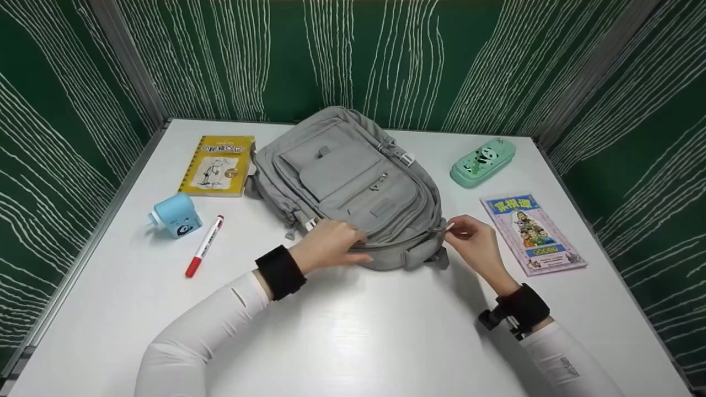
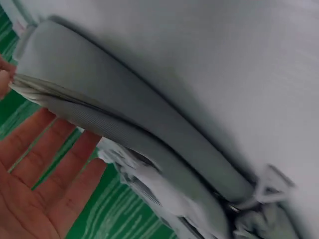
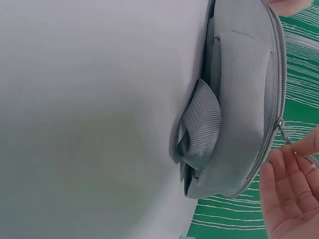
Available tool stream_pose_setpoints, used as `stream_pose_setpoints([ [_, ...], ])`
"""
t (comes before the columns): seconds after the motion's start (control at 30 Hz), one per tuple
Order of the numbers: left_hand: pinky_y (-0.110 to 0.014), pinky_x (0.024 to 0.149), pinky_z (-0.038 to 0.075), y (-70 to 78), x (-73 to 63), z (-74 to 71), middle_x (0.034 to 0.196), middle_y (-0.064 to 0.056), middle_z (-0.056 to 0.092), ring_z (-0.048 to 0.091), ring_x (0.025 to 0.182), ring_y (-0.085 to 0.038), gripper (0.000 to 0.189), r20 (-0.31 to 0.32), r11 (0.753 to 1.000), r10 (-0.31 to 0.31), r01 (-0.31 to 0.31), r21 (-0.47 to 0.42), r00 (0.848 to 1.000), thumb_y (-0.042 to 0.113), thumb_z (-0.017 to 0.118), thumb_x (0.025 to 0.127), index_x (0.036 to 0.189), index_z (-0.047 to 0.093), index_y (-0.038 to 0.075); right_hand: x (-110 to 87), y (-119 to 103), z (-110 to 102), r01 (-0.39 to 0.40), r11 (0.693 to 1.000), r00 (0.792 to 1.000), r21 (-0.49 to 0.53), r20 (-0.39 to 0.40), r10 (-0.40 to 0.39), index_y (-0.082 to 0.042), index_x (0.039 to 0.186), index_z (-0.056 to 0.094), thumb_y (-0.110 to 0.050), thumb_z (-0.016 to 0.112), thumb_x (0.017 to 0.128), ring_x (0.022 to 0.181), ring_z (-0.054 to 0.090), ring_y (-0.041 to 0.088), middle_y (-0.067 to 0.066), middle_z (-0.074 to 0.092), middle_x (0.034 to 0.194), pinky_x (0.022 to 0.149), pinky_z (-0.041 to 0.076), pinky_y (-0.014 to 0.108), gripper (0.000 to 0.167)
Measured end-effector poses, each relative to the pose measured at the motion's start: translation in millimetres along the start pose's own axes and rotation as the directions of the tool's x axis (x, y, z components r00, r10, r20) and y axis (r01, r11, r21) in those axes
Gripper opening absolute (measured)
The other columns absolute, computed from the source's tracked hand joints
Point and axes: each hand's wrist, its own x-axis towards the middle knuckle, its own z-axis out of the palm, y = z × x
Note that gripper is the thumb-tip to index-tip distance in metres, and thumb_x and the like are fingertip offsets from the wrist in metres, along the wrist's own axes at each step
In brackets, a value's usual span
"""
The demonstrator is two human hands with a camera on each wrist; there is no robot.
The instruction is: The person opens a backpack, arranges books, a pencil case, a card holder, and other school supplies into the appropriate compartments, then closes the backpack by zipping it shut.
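A grey backpack (image 1: 358, 182) lies on the table with its front pockets facing up. My left hand (image 1: 331, 242) rests on the backpack's near edge; in the left wrist view its fingers (image 2: 65, 149) reach out fairly straight against the bag's side. At the near right corner my right hand (image 1: 474, 242) pinches a zipper pull (image 3: 286, 134) between thumb and fingertips. The zipper (image 3: 283, 74) runs along the bag's rim, its teeth together on the stretch between the slider and the far hand. A webbing loop (image 3: 202, 124) hangs from the bag below it.
Left of the bag lie a yellow book (image 1: 218, 165), a light blue bottle-shaped item (image 1: 179, 215) and a red-and-white marker (image 1: 205, 245). At right are a green panda pencil case (image 1: 483, 162) and a pink booklet (image 1: 532, 234). Green patterned walls enclose the white table (image 1: 342, 342).
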Motion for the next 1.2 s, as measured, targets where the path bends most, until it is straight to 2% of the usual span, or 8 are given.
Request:
stream_pose_setpoints([
  [0.1, -0.030, 0.062, 0.057, 20.2, 13.0, 3.0, 0.085, -0.001, 0.076, 0.071, 0.072, -0.016, 0.042, 0.046, 0.999, 0.010, -0.012, 0.035, 0.999, 0.053, 0.068, 0.094, 0.105, 0.076, 0.013, 0.3, 0.7, 0.4, -0.011, 1.000, 1.000, 0.005, -0.003, 0.011, 0.007, 0.091, 0.072, 0.002, 0.073, 0.085, 0.072, 0.065, -0.009, 0.016, 0.075, 0.084, 0.070, 0.055, 0.008, 0.009],
  [0.23, -0.028, 0.057, 0.056, 36.7, 19.5, 10.0, 0.084, 0.001, 0.076, 0.072, 0.071, -0.015, 0.030, 0.017, 0.989, 0.020, -0.023, 0.147, 1.000, 0.044, 0.069, 0.096, 0.096, 0.074, 0.014, 1.5, 3.6, 3.3, -0.020, 1.000, 1.000, 0.000, -0.016, 0.020, 0.006, 0.089, 0.071, 0.002, 0.070, 0.083, 0.071, 0.064, -0.008, 0.000, 0.073, 0.078, 0.070, 0.055, 0.008, 0.008],
  [0.4, -0.023, 0.048, 0.049, 37.2, 13.1, 15.9, 0.075, 0.002, 0.074, 0.066, 0.060, -0.012, 0.016, -0.030, 0.983, 0.030, -0.024, 0.181, 0.999, 0.022, 0.068, 0.098, 0.086, 0.074, 0.014, 3.6, 5.3, 7.0, -0.003, 1.000, 1.000, -0.026, -0.017, 0.003, 0.007, 0.089, 0.071, 0.004, 0.068, 0.082, 0.071, 0.063, -0.008, 0.010, 0.074, 0.082, 0.070, 0.055, 0.008, 0.008],
  [0.5, -0.023, 0.046, 0.046, 33.1, 5.8, 17.7, 0.071, 0.003, 0.072, 0.062, 0.057, -0.012, 0.015, -0.055, 0.985, 0.061, -0.051, 0.167, 0.997, 0.012, 0.066, 0.096, 0.083, 0.073, 0.013, 5.2, 4.8, 6.3, 0.010, 0.999, 1.000, -0.052, -0.025, -0.011, 0.006, 0.089, 0.071, 0.004, 0.070, 0.082, 0.071, 0.062, -0.010, 0.018, 0.074, 0.085, 0.070, 0.054, 0.006, 0.008],
  [0.63, -0.023, 0.047, 0.049, 25.6, -7.1, 20.2, 0.069, 0.003, 0.071, 0.062, 0.055, -0.011, 0.016, -0.115, 0.977, 0.135, -0.113, 0.181, 0.984, 0.004, 0.066, 0.093, 0.082, 0.072, 0.013, 7.2, 5.5, 1.5, 0.011, 0.997, 0.998, -0.073, -0.057, -0.015, 0.006, 0.088, 0.070, 0.003, 0.070, 0.082, 0.070, 0.061, -0.011, 0.014, 0.075, 0.082, 0.070, 0.054, 0.005, 0.007],
  [0.9, -0.022, 0.053, 0.053, -2.1, -39.3, 23.9, 0.069, 0.005, 0.073, 0.065, 0.058, -0.008, 0.018, -0.216, 0.963, 0.229, -0.189, 0.190, 0.949, 0.014, 0.069, 0.094, 0.076, 0.070, 0.015, 3.3, 7.4, -10.1, -0.002, 0.993, 0.992, -0.121, -0.128, -0.013, 0.004, 0.087, 0.072, 0.001, 0.068, 0.081, 0.065, 0.059, -0.015, 0.013, 0.076, 0.079, 0.065, 0.049, 0.004, 0.007],
  [1.03, -0.025, 0.057, 0.055, -19.7, -53.1, 21.1, 0.074, 0.004, 0.075, 0.069, 0.064, -0.011, 0.016, -0.240, 0.971, 0.209, -0.173, 0.164, 0.948, 0.016, 0.070, 0.093, 0.077, 0.070, 0.015, 0.8, 5.9, -11.4, 0.002, 0.994, 0.992, -0.111, -0.122, -0.016, 0.005, 0.087, 0.071, 0.001, 0.067, 0.082, 0.067, 0.060, -0.016, 0.014, 0.076, 0.080, 0.066, 0.049, 0.003, 0.008],
  [1.2, -0.029, 0.061, 0.057, -42.3, -71.8, 16.0, 0.076, 0.000, 0.075, 0.070, 0.067, -0.015, 0.012, -0.237, 0.987, 0.123, -0.094, 0.128, 0.964, 0.019, 0.070, 0.093, 0.083, 0.073, 0.013, 0.0, 4.1, -8.7, -0.003, 0.996, 0.994, -0.085, -0.109, -0.006, 0.006, 0.086, 0.071, 0.002, 0.066, 0.082, 0.067, 0.061, -0.015, -0.009, 0.070, 0.073, 0.067, 0.051, 0.004, 0.007],
])
